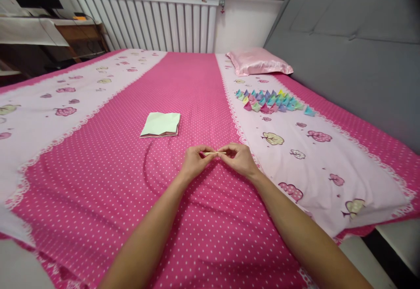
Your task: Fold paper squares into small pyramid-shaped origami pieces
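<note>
My left hand and my right hand meet above the pink dotted bedsheet. Between them is a small, pale yellow piece of folded paper, seen nearly edge-on. Each hand pinches one end of it between thumb and fingers, and the fingertips almost touch at its middle. How the paper is folded underneath is hidden by my fingers. Beyond my left hand, to the left, lies a stack of square paper sheets with a pale green one on top.
Several rows of small folded paper boats in many colours stand on the right of the bed. Behind them rests a pink pillow near the grey headboard. A white radiator lines the far wall; a desk is at left.
</note>
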A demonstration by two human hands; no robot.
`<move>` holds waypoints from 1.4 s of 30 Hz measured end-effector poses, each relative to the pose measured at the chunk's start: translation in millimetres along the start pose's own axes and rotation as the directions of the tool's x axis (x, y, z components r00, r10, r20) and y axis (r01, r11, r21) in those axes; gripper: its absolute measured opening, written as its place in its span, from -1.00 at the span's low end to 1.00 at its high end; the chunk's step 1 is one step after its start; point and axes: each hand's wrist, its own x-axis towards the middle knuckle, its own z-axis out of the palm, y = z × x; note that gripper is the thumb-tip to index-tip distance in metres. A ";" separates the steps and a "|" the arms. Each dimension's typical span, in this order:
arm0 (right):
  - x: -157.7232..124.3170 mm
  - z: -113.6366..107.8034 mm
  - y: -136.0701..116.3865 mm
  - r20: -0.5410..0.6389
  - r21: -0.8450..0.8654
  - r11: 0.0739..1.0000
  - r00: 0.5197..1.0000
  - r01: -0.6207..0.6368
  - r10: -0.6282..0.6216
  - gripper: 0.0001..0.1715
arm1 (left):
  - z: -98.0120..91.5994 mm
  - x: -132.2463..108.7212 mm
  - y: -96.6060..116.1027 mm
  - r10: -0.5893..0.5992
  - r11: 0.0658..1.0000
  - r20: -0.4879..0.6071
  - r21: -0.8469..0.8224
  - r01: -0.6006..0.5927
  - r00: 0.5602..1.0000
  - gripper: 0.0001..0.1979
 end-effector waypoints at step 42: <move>1.6 -3.1 1.2 0.069 0.374 0.906 0.980 -0.197 0.184 -0.71 | 7.2 -1.0 4.0 -0.035 0.964 -0.056 -0.264 0.019 0.998 -0.83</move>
